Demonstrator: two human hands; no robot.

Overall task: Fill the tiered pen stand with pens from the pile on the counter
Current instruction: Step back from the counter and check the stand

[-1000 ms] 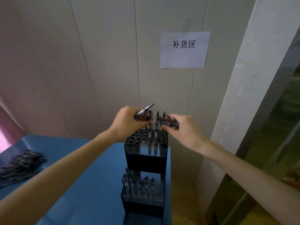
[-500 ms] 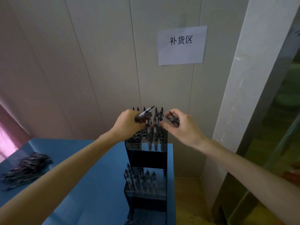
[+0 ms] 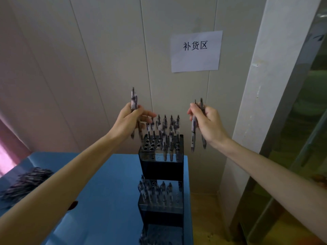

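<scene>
Fingers [image 3: 141, 113] of the left hand [image 3: 130, 121] are curled round a small bunch of pens [image 3: 134, 101], one standing tall above the fist and the tips poking out below, just left of the tiered pen stand [image 3: 161, 167]; the right hand [image 3: 208, 122] pinches two pens [image 3: 193, 133] upright, held up to the right of the stand and clear of it; both hands are level with the stand's top tier, neither touching it.

That top tier is partly filled; pens [image 3: 166, 131] stand in the holes on its right and rear, while open holes [image 3: 149, 145] show on its left front; the tier below holds a row of pens too; a lower step is too blurred to read.

Handling looks easy here; these appear to be light, stiff plastic click pens with smooth barrels, so slipping is the likely trouble when several are held at once; a mid-barrel hold, as both hands have now, should steer a tip into a hole; feeding one at a time seems wise, since the holes are narrow and close together.

The pile of pens [image 3: 24, 184] lies far left of the stand on the blue table [image 3: 106, 191]; plenty left, by the look of it.

Above and right of the stand, a white paper sign [image 3: 196, 51] on the wall reads "补货区"; no brand on the pens can be made out.
</scene>
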